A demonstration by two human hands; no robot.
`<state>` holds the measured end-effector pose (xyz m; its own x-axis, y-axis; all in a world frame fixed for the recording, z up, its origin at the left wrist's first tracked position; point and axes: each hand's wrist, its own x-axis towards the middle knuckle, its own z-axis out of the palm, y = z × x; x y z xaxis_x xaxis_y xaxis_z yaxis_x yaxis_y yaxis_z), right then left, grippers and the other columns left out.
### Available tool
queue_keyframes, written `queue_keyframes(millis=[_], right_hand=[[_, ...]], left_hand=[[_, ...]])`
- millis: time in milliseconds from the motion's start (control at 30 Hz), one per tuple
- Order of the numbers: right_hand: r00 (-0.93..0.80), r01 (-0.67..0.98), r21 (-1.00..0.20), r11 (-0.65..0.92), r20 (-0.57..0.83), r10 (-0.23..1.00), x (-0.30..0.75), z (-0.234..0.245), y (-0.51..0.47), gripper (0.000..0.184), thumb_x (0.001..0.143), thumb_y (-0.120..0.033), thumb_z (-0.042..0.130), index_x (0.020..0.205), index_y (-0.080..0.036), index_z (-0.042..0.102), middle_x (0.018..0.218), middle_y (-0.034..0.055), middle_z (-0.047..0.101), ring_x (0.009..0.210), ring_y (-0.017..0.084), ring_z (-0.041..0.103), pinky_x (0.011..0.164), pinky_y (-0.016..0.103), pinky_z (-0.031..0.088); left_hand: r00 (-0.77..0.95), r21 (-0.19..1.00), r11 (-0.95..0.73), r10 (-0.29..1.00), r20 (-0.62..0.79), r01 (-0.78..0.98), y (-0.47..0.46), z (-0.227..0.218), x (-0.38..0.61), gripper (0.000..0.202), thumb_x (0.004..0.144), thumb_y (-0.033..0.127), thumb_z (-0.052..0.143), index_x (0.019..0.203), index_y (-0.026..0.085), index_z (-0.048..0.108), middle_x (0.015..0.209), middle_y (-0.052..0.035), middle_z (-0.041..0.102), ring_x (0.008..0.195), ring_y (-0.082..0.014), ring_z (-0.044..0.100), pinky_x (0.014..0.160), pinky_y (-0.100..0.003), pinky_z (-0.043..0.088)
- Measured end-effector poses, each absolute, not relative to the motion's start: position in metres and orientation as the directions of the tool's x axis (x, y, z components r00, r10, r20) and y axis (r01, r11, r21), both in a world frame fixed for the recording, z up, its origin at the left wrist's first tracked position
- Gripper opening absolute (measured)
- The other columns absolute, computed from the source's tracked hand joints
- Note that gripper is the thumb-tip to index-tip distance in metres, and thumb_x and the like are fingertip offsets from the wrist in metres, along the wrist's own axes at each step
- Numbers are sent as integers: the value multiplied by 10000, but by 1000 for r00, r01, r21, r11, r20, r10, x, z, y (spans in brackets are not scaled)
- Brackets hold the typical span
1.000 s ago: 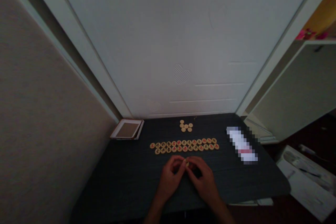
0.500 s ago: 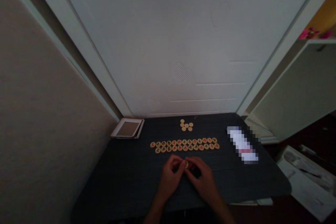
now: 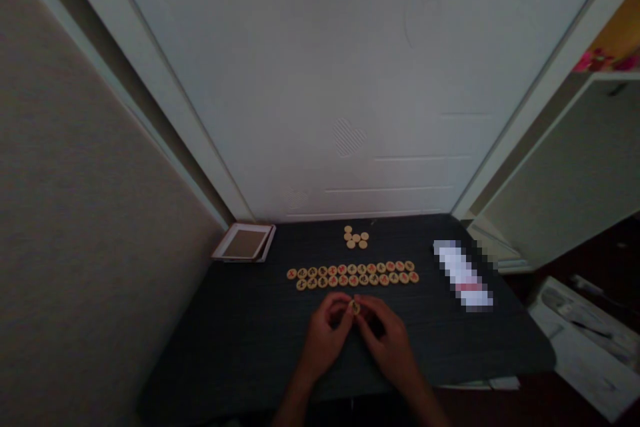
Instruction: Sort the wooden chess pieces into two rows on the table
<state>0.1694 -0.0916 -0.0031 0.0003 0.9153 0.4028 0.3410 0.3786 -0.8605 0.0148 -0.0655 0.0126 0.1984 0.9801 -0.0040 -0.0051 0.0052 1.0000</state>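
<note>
Between the fingertips of my left hand [image 3: 327, 330] and my right hand [image 3: 383, 330] is one round wooden Chinese chess piece [image 3: 355, 307], its dark-marked face turned up toward me. Both hands pinch it just above the dark table, close to its front middle. Beyond my fingers lie two long rows of chess pieces [image 3: 353, 280], face up with red or black characters. Farther back, several plain-faced pieces [image 3: 356, 238] sit in a loose cluster, with no marks showing.
The dark table [image 3: 240, 327] ends against a white panel [image 3: 300, 80]. A shallow open box [image 3: 245, 244] stands at its back left. A blurred-out pale object [image 3: 463, 277] lies at the right. Beyond the right edge, lower down, is a white box [image 3: 590, 360].
The chess piece has been turned in my fingers, so its marked face now shows where mostly its edge showed before. My hands stay in nearly the same place.
</note>
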Motion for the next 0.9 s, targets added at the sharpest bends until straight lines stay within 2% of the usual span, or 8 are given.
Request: queue_keyframes(millis=[300,500,700,900], right_hand=[[-2,332,-875,352,372,928,168,3,-89,226,920,-230,636,1138,-258,688,1050,58,709,921,197,687,849,315,566],[-9,316,-889,333,348,937,168,2,-89,241,932,-249,613,1164,-255,680,1013,58,715,878,197,680,819,315,560],[-5,302,-896,325,340,941,169,3,-88,237,940,-260,596,1160,-244,683,994,55,719,856,189,678,794,300,553],[11,286,-902,322,339,941,171,3,-87,207,941,-246,590,1120,-239,693,980,47,717,848,183,676,775,287,547]], left_hand=[[186,999,-11,983,3,43,-65,8,14,184,911,378,643,957,204,602,872,-33,756,850,-203,729,776,-284,551],[173,997,-21,985,9,68,-65,9,14,202,930,398,608,951,199,637,885,-38,744,860,-208,717,778,-289,554],[189,994,-58,981,39,94,-65,10,14,188,925,373,620,993,203,662,971,-63,753,928,-224,716,841,-319,559],[186,987,-77,981,49,144,-64,10,16,192,913,372,635,998,203,672,968,-62,749,929,-223,711,867,-339,561]])
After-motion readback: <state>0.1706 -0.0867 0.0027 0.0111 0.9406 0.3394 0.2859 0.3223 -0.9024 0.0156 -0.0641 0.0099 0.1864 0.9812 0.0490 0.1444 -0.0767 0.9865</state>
